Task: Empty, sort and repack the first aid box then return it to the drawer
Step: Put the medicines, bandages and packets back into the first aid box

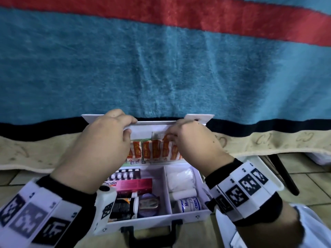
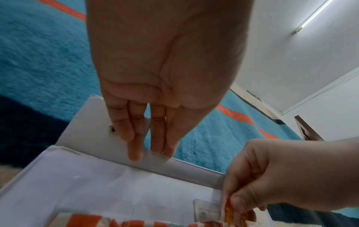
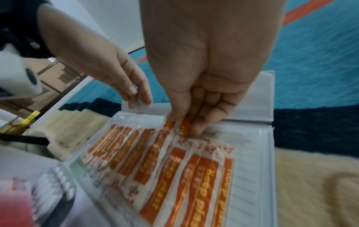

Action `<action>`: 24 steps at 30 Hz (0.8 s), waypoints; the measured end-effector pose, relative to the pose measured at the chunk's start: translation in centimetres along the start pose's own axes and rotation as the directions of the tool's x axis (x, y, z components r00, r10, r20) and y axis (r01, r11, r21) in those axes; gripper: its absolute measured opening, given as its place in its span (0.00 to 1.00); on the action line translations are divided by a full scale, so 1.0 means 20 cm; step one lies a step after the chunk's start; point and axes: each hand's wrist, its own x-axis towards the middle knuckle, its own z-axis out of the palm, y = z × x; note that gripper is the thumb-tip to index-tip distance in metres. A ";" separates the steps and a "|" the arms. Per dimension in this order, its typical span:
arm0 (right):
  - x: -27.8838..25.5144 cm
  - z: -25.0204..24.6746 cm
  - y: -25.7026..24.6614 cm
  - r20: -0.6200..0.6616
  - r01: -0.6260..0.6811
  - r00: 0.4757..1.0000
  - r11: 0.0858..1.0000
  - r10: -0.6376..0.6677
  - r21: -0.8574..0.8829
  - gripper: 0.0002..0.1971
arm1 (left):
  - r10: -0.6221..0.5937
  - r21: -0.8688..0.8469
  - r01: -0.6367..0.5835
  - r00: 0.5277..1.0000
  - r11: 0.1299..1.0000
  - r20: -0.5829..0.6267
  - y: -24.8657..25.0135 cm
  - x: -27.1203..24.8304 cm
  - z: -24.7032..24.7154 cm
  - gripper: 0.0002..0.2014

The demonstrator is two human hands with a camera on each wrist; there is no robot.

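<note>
The white first aid box [image 1: 155, 218] lies open in front of me, its lid [image 1: 198, 118] standing up against the bed. Inside the lid, a clear pocket [image 3: 250, 153] holds orange-and-white plaster strips [image 1: 154, 149] [image 3: 174, 169]. My left hand [image 1: 129, 127] [image 2: 149, 152] pinches the pocket's clear film at the lid's top edge. With thumb and fingers, my right hand [image 1: 170, 136] [image 3: 182, 126] pinches the upper ends of the plaster strips [image 2: 229, 207]. The base holds a blister pack [image 1: 125, 175], a pink carton [image 1: 136, 185], a dark bottle [image 1: 123, 206], white gauze [image 1: 180, 178] and a crepe bandage roll [image 1: 189, 203].
A bed with a blue and red blanket [image 1: 161, 68] rises right behind the lid. A white plastic container [image 1: 266, 169] and a dark furniture leg [image 1: 284, 174] stand on the tiled floor at the right. The box's black handle [image 1: 152, 228] faces me.
</note>
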 end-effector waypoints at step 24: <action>-0.28 -0.17 0.09 -0.103 0.002 0.994 0.968 0.025 0.253 0.12 | 0.038 0.082 -0.038 0.999 0.996 -0.007 -0.02 -0.04 0.02 0.18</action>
